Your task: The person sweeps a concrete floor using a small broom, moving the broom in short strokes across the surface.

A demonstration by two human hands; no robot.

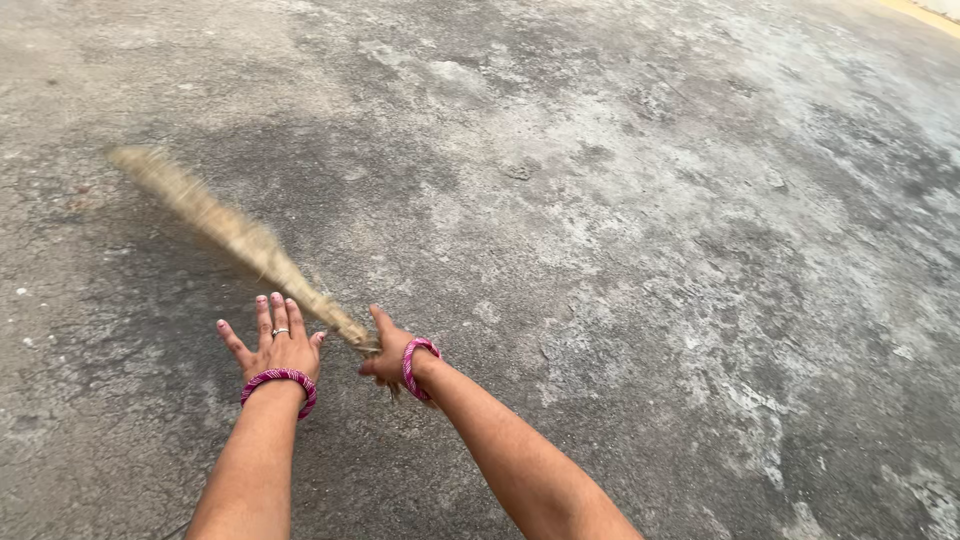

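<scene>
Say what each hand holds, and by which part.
The right hand has its grip on the narrow handle end of a tan, bundled straw broom. The left hand is open, holding nothing.

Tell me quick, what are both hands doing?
Left hand: open, fingers spread, holding nothing.
Right hand: closed around the broom handle.

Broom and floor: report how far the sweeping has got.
Done: nothing clearly; no swept patch or gathered pile shows on the concrete floor. In hand: the right hand is shut on the grass broom, blurred over the floor; the left hand is open, beside it. Left: pale specks lie at far left.
</scene>
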